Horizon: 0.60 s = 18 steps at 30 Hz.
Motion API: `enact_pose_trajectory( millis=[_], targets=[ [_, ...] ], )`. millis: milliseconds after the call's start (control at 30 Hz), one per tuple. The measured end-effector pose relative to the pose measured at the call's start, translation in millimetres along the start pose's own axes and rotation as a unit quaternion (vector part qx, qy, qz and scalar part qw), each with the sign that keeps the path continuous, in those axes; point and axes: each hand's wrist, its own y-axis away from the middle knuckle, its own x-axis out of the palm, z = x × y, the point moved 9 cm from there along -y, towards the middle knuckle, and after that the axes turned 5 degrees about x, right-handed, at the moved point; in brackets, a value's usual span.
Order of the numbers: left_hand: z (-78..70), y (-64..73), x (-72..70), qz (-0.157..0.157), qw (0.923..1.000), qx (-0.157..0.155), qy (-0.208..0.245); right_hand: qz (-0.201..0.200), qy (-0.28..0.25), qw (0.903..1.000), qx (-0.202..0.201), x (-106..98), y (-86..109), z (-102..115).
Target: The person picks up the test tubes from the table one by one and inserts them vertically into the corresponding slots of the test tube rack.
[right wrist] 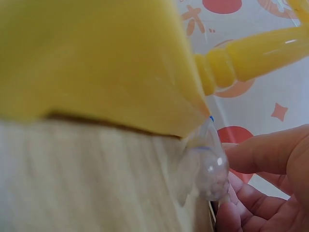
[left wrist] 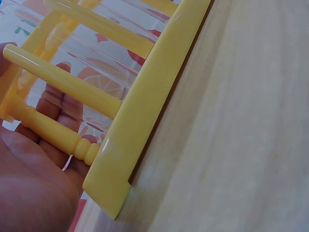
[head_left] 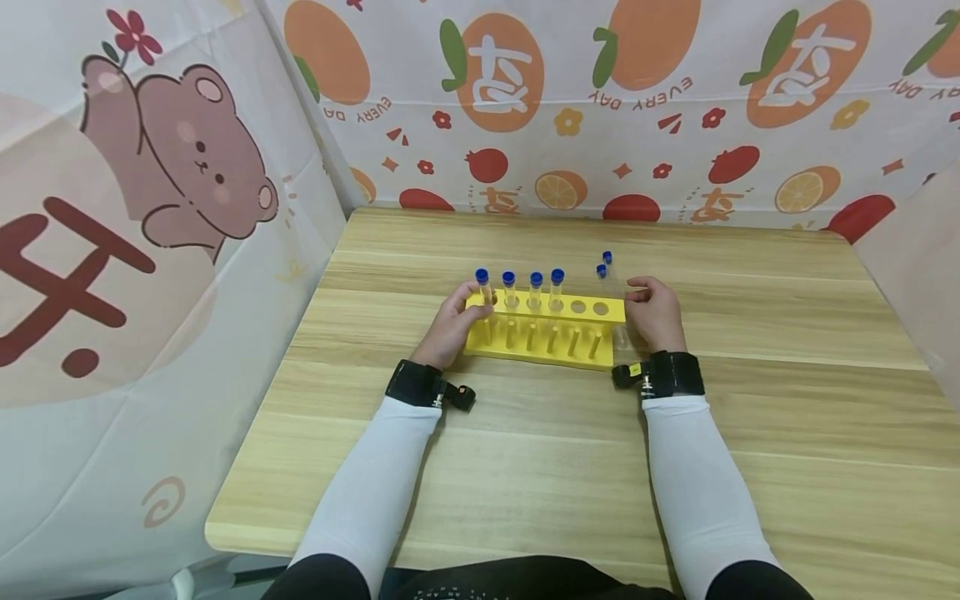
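Right, I've got the left hand (head_left: 453, 323) holding the left end of the yellow rack (head_left: 543, 315), thumb in front and fingers behind, and the rack's length runs roughly along the far edge of the desk (head_left: 540, 483). Four blue-capped tubes (head_left: 536, 282) stand in its left holes, the two rightmost holes vacant. What matters to me is the two loose tubes (head_left: 612, 283): they lie just off the rack's right end, caps toward the far edge, rounded ends toward the near one, long axes crosswise to the rack. They're just left of the right hand (head_left: 656, 313), clearly the nearer one; its bent fingers seem to touch a rounded end, but with that blur I can't tell whether they grip it.
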Motion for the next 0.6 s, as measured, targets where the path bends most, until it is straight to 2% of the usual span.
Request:
enact_pose_trajectory(
  millis=[600],
  targets=[
    [0.6,-0.7,0.1,0.0,0.9999,0.009,-0.007,0.01,0.05,0.998,-0.036,0.2,-0.2,2.3]
  ],
)
